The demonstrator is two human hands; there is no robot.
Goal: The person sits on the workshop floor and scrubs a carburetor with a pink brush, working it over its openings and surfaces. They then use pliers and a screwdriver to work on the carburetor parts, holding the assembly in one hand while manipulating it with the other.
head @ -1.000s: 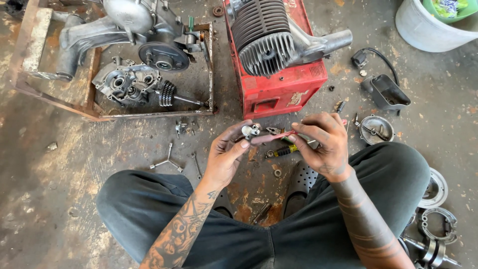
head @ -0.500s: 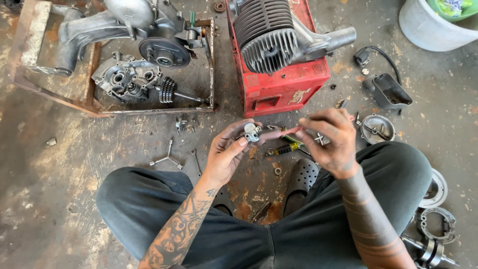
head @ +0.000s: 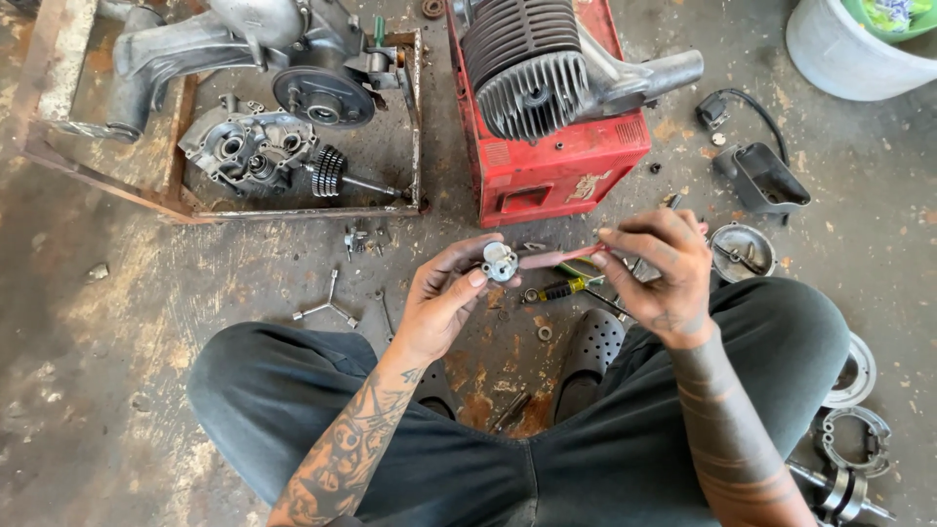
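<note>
My left hand (head: 444, 298) fingers pinch a small metal part (head: 500, 262); right hand (head: 659, 273) grips a red tool (head: 561, 257). Part looks light, stiff & oily, so hold by edges.

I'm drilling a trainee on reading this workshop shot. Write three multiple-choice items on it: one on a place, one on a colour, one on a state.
1. Where does the finned engine cylinder lie?
A. on the red box
B. in the white bucket
C. on the person's lap

2. What colour is the tool in the right hand?
A. blue
B. pinkish red
C. black

3. How is the small round metal part placed?
A. lying on the floor
B. resting inside the metal tray
C. pinched in the left hand's fingers

Answers:
1 A: the cylinder sits on top of the red box.
2 B: the shaft between the hands looks pinkish red.
3 C: thumb and fingers grip it above the floor.
</note>
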